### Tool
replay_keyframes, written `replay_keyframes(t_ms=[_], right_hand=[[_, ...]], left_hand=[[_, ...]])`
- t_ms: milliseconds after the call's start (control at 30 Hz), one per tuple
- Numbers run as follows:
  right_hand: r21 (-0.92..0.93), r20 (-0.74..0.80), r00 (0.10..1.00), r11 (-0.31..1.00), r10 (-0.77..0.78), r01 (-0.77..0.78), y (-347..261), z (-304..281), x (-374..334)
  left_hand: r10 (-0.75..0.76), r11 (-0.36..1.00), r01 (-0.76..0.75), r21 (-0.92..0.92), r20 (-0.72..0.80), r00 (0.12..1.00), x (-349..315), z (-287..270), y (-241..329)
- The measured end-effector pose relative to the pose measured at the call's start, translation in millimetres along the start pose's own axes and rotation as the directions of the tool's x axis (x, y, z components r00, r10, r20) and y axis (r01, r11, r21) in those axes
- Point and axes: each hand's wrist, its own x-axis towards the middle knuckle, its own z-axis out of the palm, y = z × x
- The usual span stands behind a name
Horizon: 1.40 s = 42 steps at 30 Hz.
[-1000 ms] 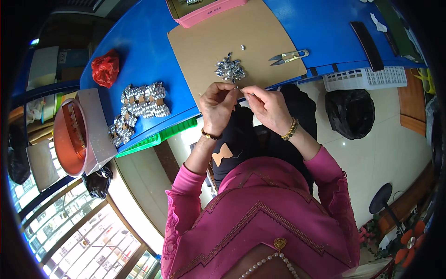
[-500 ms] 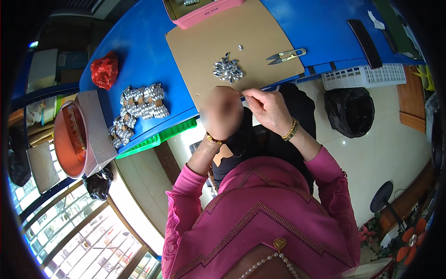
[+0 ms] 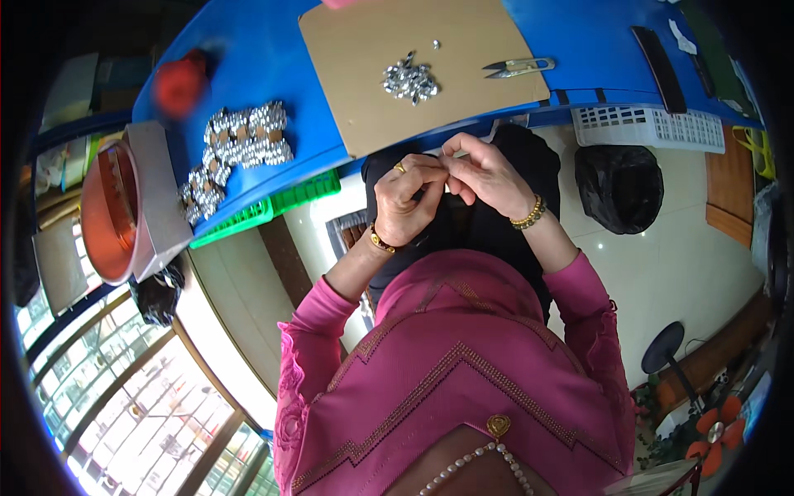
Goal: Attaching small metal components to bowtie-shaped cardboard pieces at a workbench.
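Observation:
Over my lap, just off the table's front edge, my left hand (image 3: 405, 198) and my right hand (image 3: 494, 180) meet with fingertips pinched together. Whatever lies between the fingertips is too small to make out. Beyond them a brown board (image 3: 356, 91) rests on the blue table. On it sits a small heap of silvery faceted beads (image 3: 411, 81), with one loose bead (image 3: 437, 44) behind. A pair of thread snips (image 3: 519, 67) lies toward the board's right edge.
Bundled strands of silvery beads (image 3: 248, 136) and a red plastic bag (image 3: 179, 85) occupy the table's left. A green basket (image 3: 306, 195) sits below the edge. At right are a long dark bar (image 3: 659, 70), a white basket (image 3: 612, 129) and a black bag-lined bin (image 3: 619, 192).
My hands have drawn back from the board's front edge toward my body, still pinched together. The view has shifted, and the pink tray has nearly left the top of the picture.

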Motion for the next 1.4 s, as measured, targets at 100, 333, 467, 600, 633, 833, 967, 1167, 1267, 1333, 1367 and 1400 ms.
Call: replay_keyframes(t_ms=[100,333,467,600,633,833,967,1167,1267,1333,1367,1400], right_hand=[[-0.382,-0.149,0.961,0.910,-0.234,0.162,21.5,12.5,-3.3],[-0.504,-0.206,0.793,0.757,-0.573,0.416,34.6,43.7,-31.1],[-0.356,-0.197,0.894,0.879,-0.401,0.316,26.1,61.5,-47.8],[-0.729,0.030,0.762,0.508,-0.647,0.460,8.8,61.1,-64.8],[-0.732,0.033,0.770,0.509,-0.638,0.453,4.0,60.2,-75.4],[-0.133,-0.259,0.858,0.896,-0.444,0.424,-30.5,39.8,-164.5],[-0.665,-0.422,0.481,0.623,-0.768,0.411,-27.7,7.6,-227.4],[0.501,-0.494,0.644,0.414,-0.584,0.760,-51.3,-40.9,-324.5],[0.378,-0.651,0.490,0.313,-0.580,0.871,-42.2,-60.5,-365.1],[0.301,-0.690,0.419,0.293,-0.590,0.907,-42.7,-64.0,-390.1],[0.232,-0.719,0.354,0.274,-0.599,0.933,-43.9,-65.2,-403.4],[0.158,-0.742,0.284,0.254,-0.607,0.954,-45.5,-65.4,-417.0]], left_hand=[[-0.182,0.982,0.179,0.062,0.054,0.982,-18.1,-6.0,17.5],[-0.929,0.262,0.892,-0.369,0.155,0.337,-141.0,-44.1,40.6],[-0.876,-0.332,0.665,-0.669,0.480,0.045,-159.9,-37.5,26.0],[-0.879,-0.385,0.633,-0.671,0.476,-0.030,-163.9,-35.6,-3.8],[-0.875,-0.396,0.626,-0.672,0.483,-0.034,-162.6,-33.0,-10.1],[-0.957,-0.214,0.765,-0.608,0.287,-0.039,-165.4,-20.3,-20.2],[-0.989,-0.113,0.776,-0.620,0.143,-0.030,-164.6,-13.8,-9.5],[-0.988,-0.125,0.754,-0.645,0.152,-0.033,-164.1,-8.1,-20.3],[-0.993,-0.109,0.770,-0.629,0.107,-0.053,-163.1,-7.7,-22.6],[-0.997,-0.072,0.798,-0.598,0.052,-0.051,-163.7,-9.7,-26.0],[-0.998,-0.054,0.811,-0.582,0.025,-0.049,-164.8,-11.3,-27.3],[-0.998,-0.056,0.816,-0.575,0.033,-0.045,-165.3,-13.3,-27.9]])
